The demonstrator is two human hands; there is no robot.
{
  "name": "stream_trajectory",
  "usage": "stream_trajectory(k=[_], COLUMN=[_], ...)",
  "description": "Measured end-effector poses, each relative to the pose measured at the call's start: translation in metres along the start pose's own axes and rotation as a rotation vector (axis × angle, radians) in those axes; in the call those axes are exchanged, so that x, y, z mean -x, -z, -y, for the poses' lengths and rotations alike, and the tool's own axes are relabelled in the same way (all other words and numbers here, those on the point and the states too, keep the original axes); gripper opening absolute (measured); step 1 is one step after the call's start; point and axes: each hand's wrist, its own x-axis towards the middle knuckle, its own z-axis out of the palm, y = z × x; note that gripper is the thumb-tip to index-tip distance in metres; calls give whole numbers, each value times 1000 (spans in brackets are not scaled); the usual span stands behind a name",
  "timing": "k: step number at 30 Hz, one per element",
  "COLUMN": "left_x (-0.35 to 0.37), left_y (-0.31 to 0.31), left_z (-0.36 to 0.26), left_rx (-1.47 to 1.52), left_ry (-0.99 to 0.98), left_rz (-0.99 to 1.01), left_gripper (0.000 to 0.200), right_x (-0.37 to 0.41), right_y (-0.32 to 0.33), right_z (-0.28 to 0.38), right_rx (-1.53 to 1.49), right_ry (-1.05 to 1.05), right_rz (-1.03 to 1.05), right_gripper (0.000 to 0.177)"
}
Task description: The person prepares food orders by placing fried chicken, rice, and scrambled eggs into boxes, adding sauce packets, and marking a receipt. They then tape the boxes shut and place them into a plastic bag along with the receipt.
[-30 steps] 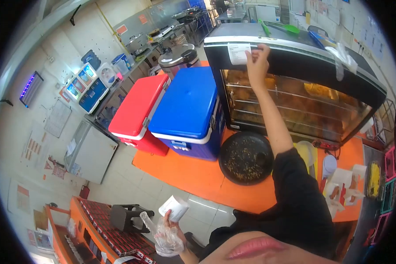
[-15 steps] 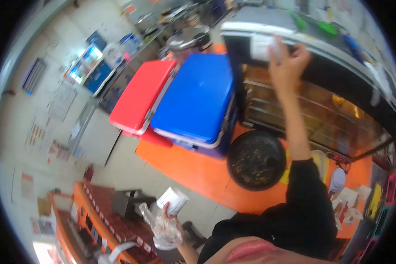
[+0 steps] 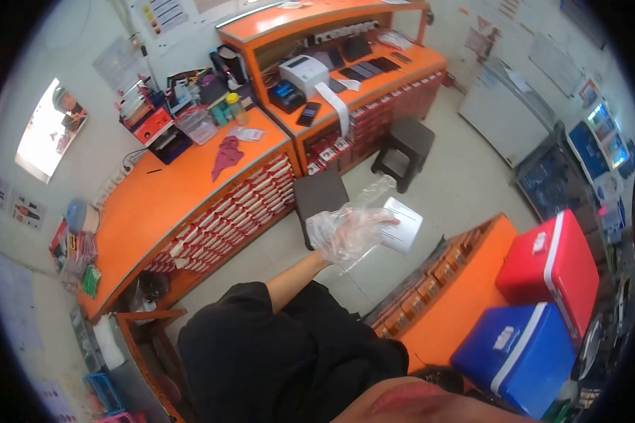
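1. White paper bundle (image 3: 401, 224), squarish, its edges softly curved, with faint, small print on its face, tilted above the pale floor (image 3: 430, 201).
2. Left hand (image 3: 356, 229), in loose, clear plastic, grips the bundle's near side between its fingers.
3. Dark, square-topped stool (image 3: 322, 194) shows just beside that hand.
4. Right hand: its fingers cannot be told.

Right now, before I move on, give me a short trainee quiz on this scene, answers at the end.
1. True or false: clear plastic covers much of the left hand.
2. How many dark stools stand on the floor: A) one, B) two, C) five?
3. Fill in: a long white strip hangs from the white ____ on the orange counter.

Key: 1 true; 2 B; 3 printer.
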Motion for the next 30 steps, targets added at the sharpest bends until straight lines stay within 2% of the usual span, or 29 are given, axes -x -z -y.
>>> stream_trajectory(k=[1, 2, 5, 6, 8, 9, 12, 14, 15, 16, 17, 19, 21, 23, 25, 27, 28, 29, 30], left_x=[9, 25, 60, 68, 84, 95, 130, 157, 173, 191, 208, 237, 277, 300, 263, 227, 195, 159, 129], left_y=[21, 49, 147, 160, 169, 188, 249, 284, 298, 311, 322, 339, 372, 393, 377, 367, 350, 354, 354], left_z=[-19, -35, -76, -106, -159, -168, -187, -194, -197, -199, -196, -181, -145, -106, -99, -73, -70, -77, -75], left_rx=[-529, -547, 569, 541, -1149, -1167, -679, -318, -317, -280, -239, -334, -435, -323, -365, -227, -311, -406, -425], left_ry=[-41, -44, 2, 4, -253, -247, -528, -673, -652, -706, -761, -816, -730, -811, -828, -873, -910, -955, -920], left_rz=[-66, -74, -134, -135, -505, -500, -712, -841, -845, -904, -968, -1082, -1276, -1438, -1672, -1721, -1642, -1538, -1619], left_gripper=[94, 94, 49, 49, 50, 50, 52, 56, 56, 57, 58, 60, 62, 76, 60, 60, 61, 63, 63], right_x=[-1, 1, 9, 15, 32, 43, 94, 147, 173, 192, 218, 258, 298, 328, 361, 389, 409, 420, 430], right_y=[-4, -5, -10, -12, -16, -16, -14, 0, 13, 70, 110, 171, 159, 164, 145, 132, 127, 134, 148], right_z=[25, 50, 135, 168, 242, 279, 414, 544, 605, 667, 727, 826, 933, 1032, 1151, 1275, 1343, 1396, 1443], right_rx=[-31, -66, -190, -237, -360, -422, -668, -964, -1098, -1140, -1193, -1467, -1546, -1526, -1584, -1638, -1612, -1637, -1690], right_ry=[11, 23, 83, 102, 171, 214, 369, 528, 581, 719, 750, 818, 926, 985, 1011, 1053, 1002, 1020, 919], right_rz=[-4, -7, -11, -13, -11, -6, 79, 230, 304, 291, 259, 570, 632, 713, 602, 549, 512, 565, 587], right_gripper=[32, 31, 29, 28, 27, 26, 24, 23, 23, 19, 16, 10, 7, 7, 9, 13, 16, 18, 17])
